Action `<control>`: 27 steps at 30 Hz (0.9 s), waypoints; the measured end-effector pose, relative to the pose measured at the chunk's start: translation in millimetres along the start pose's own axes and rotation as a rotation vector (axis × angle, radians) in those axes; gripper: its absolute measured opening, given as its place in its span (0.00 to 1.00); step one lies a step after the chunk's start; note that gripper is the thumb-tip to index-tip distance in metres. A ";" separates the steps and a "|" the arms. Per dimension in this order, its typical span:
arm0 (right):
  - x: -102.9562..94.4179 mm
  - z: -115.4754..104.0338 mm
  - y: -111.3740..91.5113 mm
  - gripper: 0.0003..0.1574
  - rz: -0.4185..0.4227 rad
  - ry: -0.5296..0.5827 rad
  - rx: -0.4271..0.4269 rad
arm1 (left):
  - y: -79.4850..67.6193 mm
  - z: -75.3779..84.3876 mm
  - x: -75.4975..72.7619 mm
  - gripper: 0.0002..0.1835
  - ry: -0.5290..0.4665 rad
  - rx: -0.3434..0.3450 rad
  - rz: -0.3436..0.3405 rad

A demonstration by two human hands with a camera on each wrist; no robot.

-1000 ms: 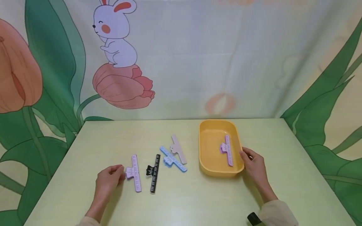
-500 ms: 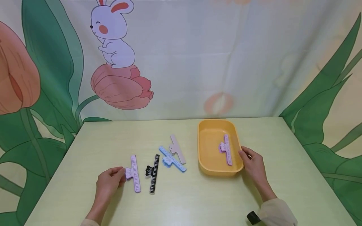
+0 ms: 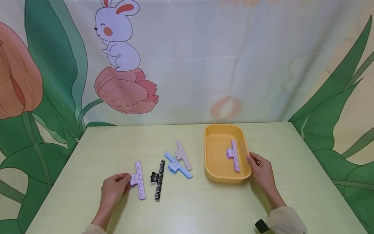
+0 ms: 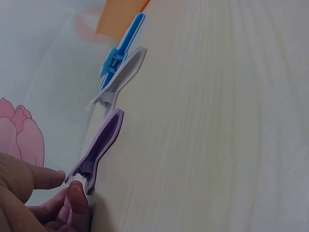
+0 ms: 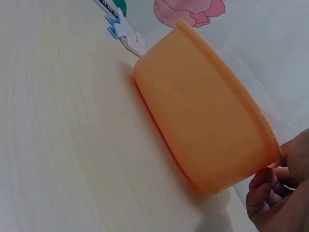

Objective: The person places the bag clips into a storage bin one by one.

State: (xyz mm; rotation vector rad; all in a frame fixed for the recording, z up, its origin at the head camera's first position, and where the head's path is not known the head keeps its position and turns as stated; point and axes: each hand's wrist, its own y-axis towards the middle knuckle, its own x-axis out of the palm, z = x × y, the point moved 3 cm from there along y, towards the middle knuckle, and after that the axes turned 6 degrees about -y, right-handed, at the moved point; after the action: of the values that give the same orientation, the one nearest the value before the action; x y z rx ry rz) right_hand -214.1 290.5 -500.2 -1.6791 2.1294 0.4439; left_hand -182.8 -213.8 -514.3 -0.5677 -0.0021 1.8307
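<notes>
My left hand [image 3: 113, 190] has thumb and index finger at the handle end of a purple ruler-marked clip [image 3: 140, 182] lying on the table. In the left wrist view, those fingertips sit on either side of the clip's levers [image 4: 87, 169]. My right hand [image 3: 263, 170] pinches the right rim of a yellow plastic tray [image 3: 226, 177]. Inside that tray lies another purple clip [image 3: 235, 156]. A black clip with piano-key markings [image 3: 159, 180] is just right of the left hand's clip. Beyond it, a blue clip [image 3: 178, 165] lies close against a pale lilac clip [image 3: 183, 155].
The light wooden table [image 3: 187, 211] ends at the back against a hanging cloth [image 3: 187, 65] printed with a rabbit and flowers. A black object [image 3: 262, 226] is at the right sleeve.
My left hand has edged slightly right, onto the purple clip's handle. The right hand, the tray and the other clips stay as they were.
</notes>
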 end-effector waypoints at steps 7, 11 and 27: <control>0.3 0.6 -0.7 0.30 -0.001 -0.007 0.003 | -1.2 0.6 1.5 0.21 0.025 0.010 0.000; 0.1 0.2 -0.6 0.31 -0.005 -0.003 0.004 | -2.3 1.8 1.6 0.20 0.040 0.022 0.006; 0.7 -0.1 -0.2 0.31 -0.011 0.005 0.020 | -0.7 1.2 2.0 0.20 0.069 0.036 0.016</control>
State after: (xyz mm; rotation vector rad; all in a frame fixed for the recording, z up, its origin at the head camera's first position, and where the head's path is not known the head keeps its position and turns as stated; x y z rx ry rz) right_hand -214.0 289.8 -500.5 -1.6821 2.1196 0.4140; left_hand -183.0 -211.4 -513.8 -0.6066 0.0817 1.8219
